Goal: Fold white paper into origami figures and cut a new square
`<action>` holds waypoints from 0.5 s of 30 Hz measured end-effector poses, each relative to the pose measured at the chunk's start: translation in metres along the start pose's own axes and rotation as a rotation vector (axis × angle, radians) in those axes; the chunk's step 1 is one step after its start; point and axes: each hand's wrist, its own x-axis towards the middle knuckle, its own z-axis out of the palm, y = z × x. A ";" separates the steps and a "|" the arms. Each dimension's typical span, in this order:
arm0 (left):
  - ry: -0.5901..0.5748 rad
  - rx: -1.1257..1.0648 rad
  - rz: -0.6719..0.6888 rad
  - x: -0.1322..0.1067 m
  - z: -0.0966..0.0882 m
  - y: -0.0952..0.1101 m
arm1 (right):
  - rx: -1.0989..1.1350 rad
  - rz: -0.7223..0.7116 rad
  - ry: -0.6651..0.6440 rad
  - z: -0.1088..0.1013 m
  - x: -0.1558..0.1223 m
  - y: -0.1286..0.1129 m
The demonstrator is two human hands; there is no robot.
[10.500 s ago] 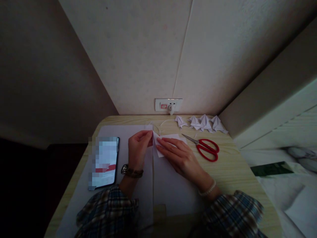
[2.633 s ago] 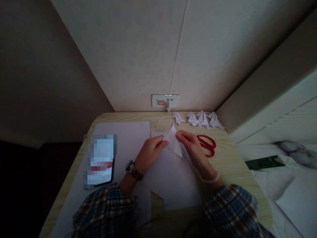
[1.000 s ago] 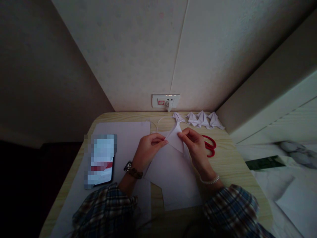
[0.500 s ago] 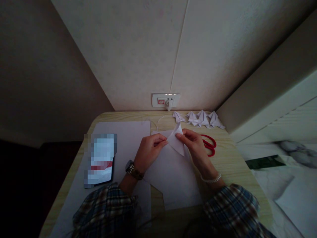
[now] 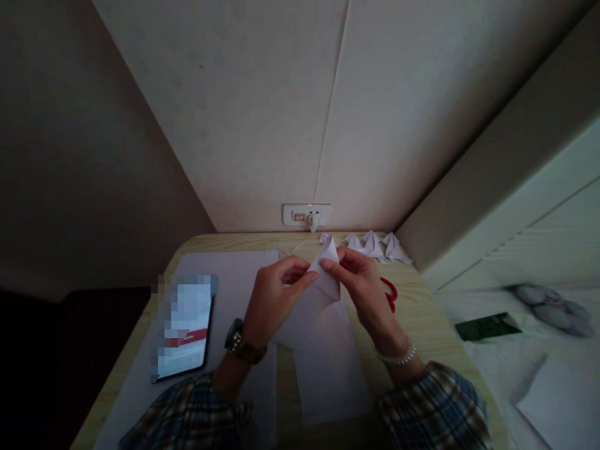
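A white sheet of paper [image 5: 312, 309] is lifted a little off the wooden table [image 5: 424, 319], its top folded into a point. My left hand [image 5: 272, 300] pinches the paper's left fold. My right hand [image 5: 363, 284] pinches the folded tip from the right. Both hands meet at the fold above the table's middle. Another white sheet [image 5: 330, 375] lies flat under them.
A phone [image 5: 182, 328] lies on a large white sheet [image 5: 234, 275] at the left. Red scissors [image 5: 389, 294] lie behind my right hand. Several folded paper figures [image 5: 370, 245] line the back edge by a wall socket [image 5: 306, 214]. A bed [image 5: 529, 350] is at the right.
Both hands have raised the folded paper higher off the table and drawn closer together at its tip. The view has tilted so the table sits lower.
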 end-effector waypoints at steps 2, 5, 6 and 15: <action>0.010 -0.019 0.052 0.004 -0.005 0.022 | 0.009 -0.061 -0.006 0.004 0.005 -0.024; 0.076 -0.044 0.155 0.009 -0.010 0.057 | 0.053 -0.142 0.026 0.010 0.008 -0.061; 0.116 -0.045 0.178 0.009 -0.011 0.067 | 0.059 -0.158 0.032 0.012 0.008 -0.071; 0.218 0.024 0.274 -0.003 -0.014 0.096 | 0.146 -0.221 0.127 0.023 -0.005 -0.101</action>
